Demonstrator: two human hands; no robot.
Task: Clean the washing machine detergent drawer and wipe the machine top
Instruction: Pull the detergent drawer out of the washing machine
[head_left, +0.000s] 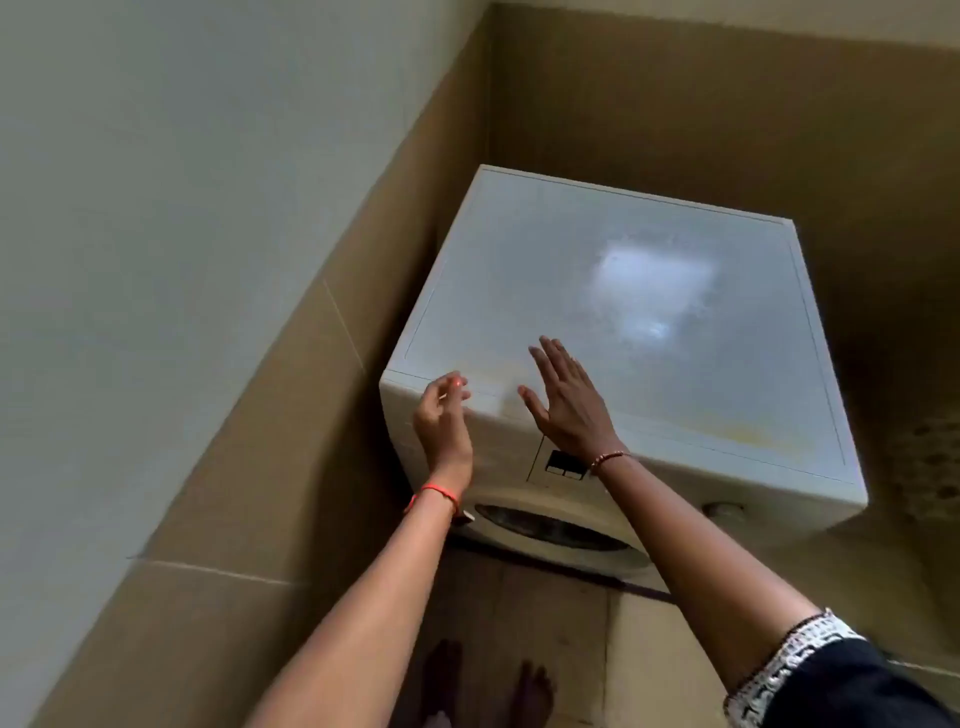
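Your left hand (441, 415) hung at the near left corner of the washing machine (675, 478), fingers loosely curled, holding nothing I could see. Your right hand (569, 405) was spread straight-fingered over the near edge of the machine top (545, 280), empty. That top looked rigid, smooth and dust-filmed, so it should have borne firm wiping. The detergent drawer, probably light plastic hidden behind your left hand, wanted pulling by its front lip.

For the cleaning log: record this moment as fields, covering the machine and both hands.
machine top: dull and hazy, yellowish stain near front edge, bright reflection at the back
left hand: at front left corner, fingers loosely curled, nothing visibly held
right hand: empty, fingers straight, over the front edge
door: round, on the front, below the forearms
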